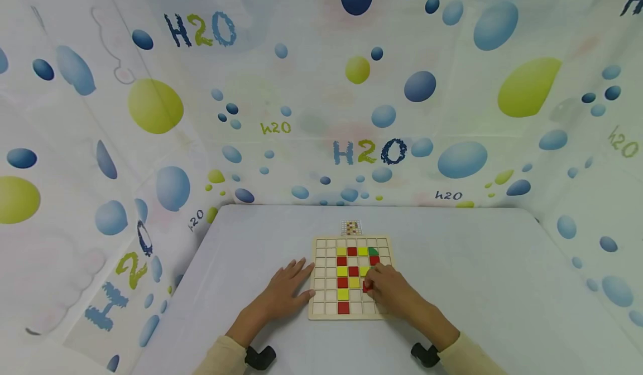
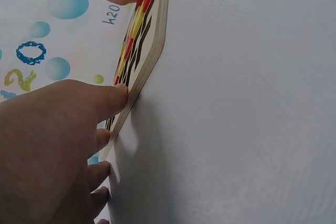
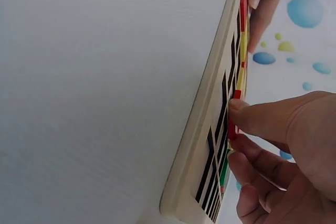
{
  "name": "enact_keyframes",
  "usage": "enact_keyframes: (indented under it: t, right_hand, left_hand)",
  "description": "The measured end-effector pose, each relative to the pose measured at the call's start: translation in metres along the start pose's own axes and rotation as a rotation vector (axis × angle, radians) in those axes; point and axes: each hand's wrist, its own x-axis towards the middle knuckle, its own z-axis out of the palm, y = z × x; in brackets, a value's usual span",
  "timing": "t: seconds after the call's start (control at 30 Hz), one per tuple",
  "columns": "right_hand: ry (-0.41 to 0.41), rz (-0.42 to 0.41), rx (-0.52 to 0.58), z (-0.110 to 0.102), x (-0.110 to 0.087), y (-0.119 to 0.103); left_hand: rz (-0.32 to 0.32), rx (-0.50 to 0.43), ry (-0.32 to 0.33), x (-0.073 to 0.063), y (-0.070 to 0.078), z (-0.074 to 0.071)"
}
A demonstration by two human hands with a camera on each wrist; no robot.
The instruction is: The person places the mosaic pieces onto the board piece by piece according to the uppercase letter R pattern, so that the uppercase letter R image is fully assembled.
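A wooden grid board point(image 1: 321, 313) lies on the white table, its squares partly filled with red, yellow and green tiles. My left hand point(image 1: 287, 291) rests at the board's left side with fingers spread, and its thumb touches the edge in the left wrist view. Over the right part of the grid, my right hand point(image 1: 393, 291) pinches a red tile point(image 3: 231, 124) between thumb and fingertip. That tile is at the board's surface; whether it sits fully in a square I cannot tell. A green tile point(image 3: 224, 174) shows beside the fingers. The hand hides several right-hand squares in the head view.
A small card point(image 1: 351, 227) with a coloured grid pattern lies just behind the board. The white table point(image 1: 452, 252) extends to both sides. A white sheet point(image 1: 311, 85) with blue and green spots hangs behind and at the sides.
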Motion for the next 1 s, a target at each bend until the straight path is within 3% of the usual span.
enact_keyframes:
  t: [0.4, 0.77, 0.87, 1.0]
  right_hand:
    - [-0.067, -0.084, 0.052, -0.004, -0.006, 0.001]
    - [-0.095, -0.077, -0.003, -0.008, -0.009, -0.005]
    - [-0.096, -0.043, 0.013, -0.011, -0.012, -0.005]
    - [-0.113, 0.085, 0.076, -0.018, -0.021, 0.003]
  left_hand:
    - [-0.002, 0.006, 0.003, 0.000, -0.003, 0.001]
    - [0.003, 0.015, 0.003, 0.001, -0.004, 0.003]
    - [0.008, 0.016, 0.005, 0.001, -0.004, 0.003]
    - [0.010, 0.011, 0.004, 0.000, -0.004, 0.004]
